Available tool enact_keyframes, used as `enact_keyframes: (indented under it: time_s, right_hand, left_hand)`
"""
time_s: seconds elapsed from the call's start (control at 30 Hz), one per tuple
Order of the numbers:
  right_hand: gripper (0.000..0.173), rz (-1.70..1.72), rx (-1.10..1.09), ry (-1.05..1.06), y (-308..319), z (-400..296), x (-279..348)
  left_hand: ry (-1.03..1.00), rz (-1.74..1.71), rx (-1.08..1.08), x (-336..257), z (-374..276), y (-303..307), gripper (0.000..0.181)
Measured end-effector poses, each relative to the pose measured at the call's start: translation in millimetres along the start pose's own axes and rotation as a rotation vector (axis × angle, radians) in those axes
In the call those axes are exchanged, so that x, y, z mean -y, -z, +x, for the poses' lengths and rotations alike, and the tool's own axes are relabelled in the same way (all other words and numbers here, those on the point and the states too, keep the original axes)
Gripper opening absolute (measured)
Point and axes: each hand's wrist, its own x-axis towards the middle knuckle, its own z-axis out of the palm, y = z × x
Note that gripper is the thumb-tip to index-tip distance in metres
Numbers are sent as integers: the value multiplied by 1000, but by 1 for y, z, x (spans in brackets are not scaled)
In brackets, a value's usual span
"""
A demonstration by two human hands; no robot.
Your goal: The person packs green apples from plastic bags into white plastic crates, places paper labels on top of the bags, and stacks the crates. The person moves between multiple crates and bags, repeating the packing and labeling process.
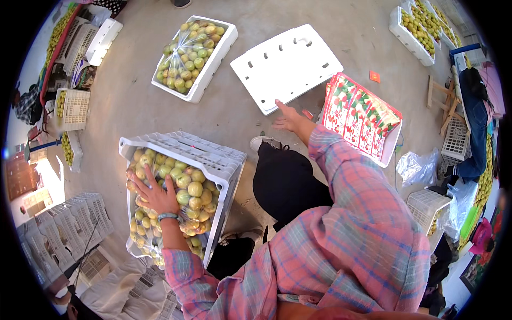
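Note:
My left hand rests with spread fingers on round yellow-green fruit that fills a grey-white plastic crate. Clear plastic bagging covers the fruit, gathered near the crate's lower end. The crate looks tilted, one slotted side wall facing up and away. My right hand reaches forward, empty, its fingers apart. Its fingertips overlap the near edge of a white foam panel with slots and holes, a lid or an upturned box; contact is hard to judge.
A white foam box of bagged fruit lies ahead left. Right of my hand, a box holds printed red-and-white cardboard sheets. Stacked crates stand left, fruit-filled foam boxes far right, clear plastic film on the floor. Other people are partly visible at the sides.

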Motion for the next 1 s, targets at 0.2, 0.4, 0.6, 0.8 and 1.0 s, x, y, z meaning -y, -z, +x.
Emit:
enact_keyframes:
  time_s: [0.2,0.4,0.6,0.8,1.0]
  right_hand:
    - [43,-57,-291,330,-26,18,23]
    - [48,-796,-358,791,20,-65,66]
    - [41,-801,-322,840,109,-179,44]
    - [40,-761,-323,894,196,-229,-15]
    - [43,-409,-189,661,189,-271,-37]
  left_hand:
    - [-17,23,16,-8,0,-4,69]
    - [61,66,84,-10,-2,-1,70]
    - [175,-227,225,3,20,13,67]
    - [105,-126,182,-54,-42,37,57]
    - [-183,-153,15,-74,-92,35,46]
